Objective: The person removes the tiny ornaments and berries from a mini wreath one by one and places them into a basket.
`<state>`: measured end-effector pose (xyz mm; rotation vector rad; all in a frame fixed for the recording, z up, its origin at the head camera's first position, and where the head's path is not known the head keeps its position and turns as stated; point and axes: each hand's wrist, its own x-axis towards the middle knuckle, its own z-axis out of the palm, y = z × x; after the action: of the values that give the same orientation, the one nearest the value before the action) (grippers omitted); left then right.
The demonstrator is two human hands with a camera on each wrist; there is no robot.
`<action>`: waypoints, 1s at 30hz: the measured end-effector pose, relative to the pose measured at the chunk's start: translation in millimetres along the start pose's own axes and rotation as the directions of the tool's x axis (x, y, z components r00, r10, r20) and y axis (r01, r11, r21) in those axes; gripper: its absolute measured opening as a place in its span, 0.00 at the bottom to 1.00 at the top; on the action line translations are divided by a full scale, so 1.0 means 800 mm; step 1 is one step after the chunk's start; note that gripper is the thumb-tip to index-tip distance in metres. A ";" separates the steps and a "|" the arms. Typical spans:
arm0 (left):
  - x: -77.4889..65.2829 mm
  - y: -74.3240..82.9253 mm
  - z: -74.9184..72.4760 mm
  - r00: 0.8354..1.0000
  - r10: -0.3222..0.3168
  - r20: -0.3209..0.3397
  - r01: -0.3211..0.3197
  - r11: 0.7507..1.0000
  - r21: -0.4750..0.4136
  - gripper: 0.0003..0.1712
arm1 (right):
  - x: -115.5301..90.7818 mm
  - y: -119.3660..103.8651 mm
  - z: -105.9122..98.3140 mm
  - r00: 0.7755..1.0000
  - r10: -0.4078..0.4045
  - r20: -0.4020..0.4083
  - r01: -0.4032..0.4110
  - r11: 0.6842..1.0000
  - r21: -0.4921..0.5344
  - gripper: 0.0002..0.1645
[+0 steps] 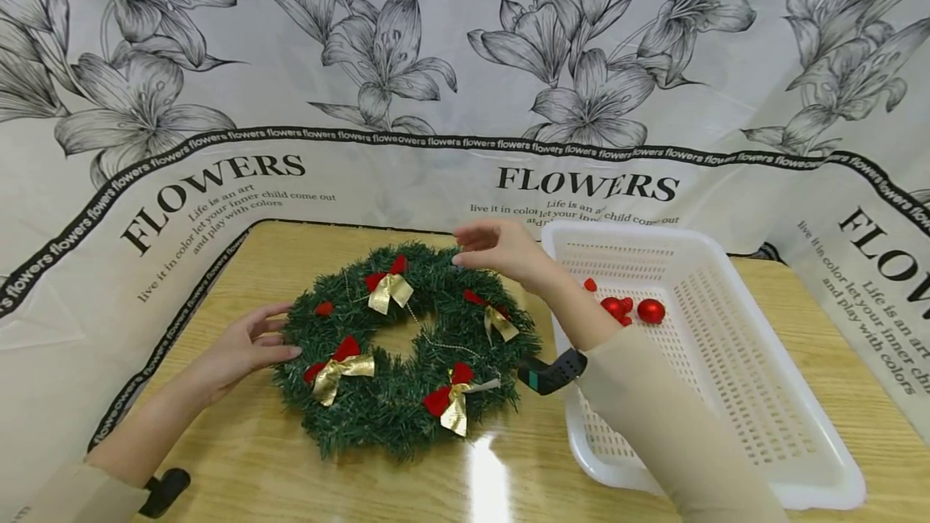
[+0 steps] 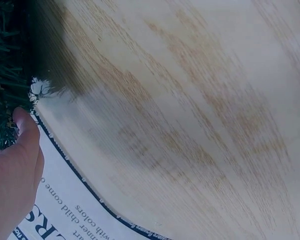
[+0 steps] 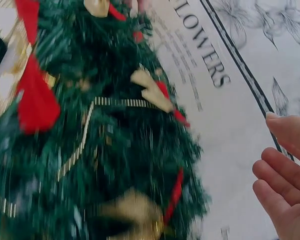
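Observation:
A green Christmas wreath lies on the table, dressed with red and gold bows and a thin beaded strand. At its left edge, my left hand grips the greenery, thumb on top; in the left wrist view the fingertips sink into the needles. My right hand hovers by the wreath's far right edge. Loosely bent and apart, its fingers hold nothing in the right wrist view. The wreath is blurred there.
To the right stands a white plastic basket with several shiny red ornaments in it; my right forearm crosses over its near left side. A cloth printed with flowers rises behind the wooden table.

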<state>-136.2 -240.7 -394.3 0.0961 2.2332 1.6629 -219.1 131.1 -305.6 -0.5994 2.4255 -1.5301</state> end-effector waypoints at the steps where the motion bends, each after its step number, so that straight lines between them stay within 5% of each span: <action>1: 0.000 0.000 0.000 1.000 0.001 0.000 -0.001 1.000 0.000 0.49 | 0.004 -0.002 0.006 1.000 -0.007 0.009 0.007 1.000 0.000 0.26; 12: -0.001 0.002 0.001 1.000 0.012 -0.005 -0.012 1.000 0.006 0.50 | 0.041 -0.016 0.070 0.994 -0.060 0.093 0.058 0.998 0.025 0.25; 30: 0.000 0.001 0.000 1.000 0.003 -0.010 -0.003 1.000 0.005 0.50 | 0.065 -0.021 0.142 0.982 -0.073 0.172 0.073 0.997 0.004 0.23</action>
<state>-136.2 -240.5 -393.9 0.0921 2.2461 1.6629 -218.3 9.1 -338.1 -0.7948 2.2997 -1.4376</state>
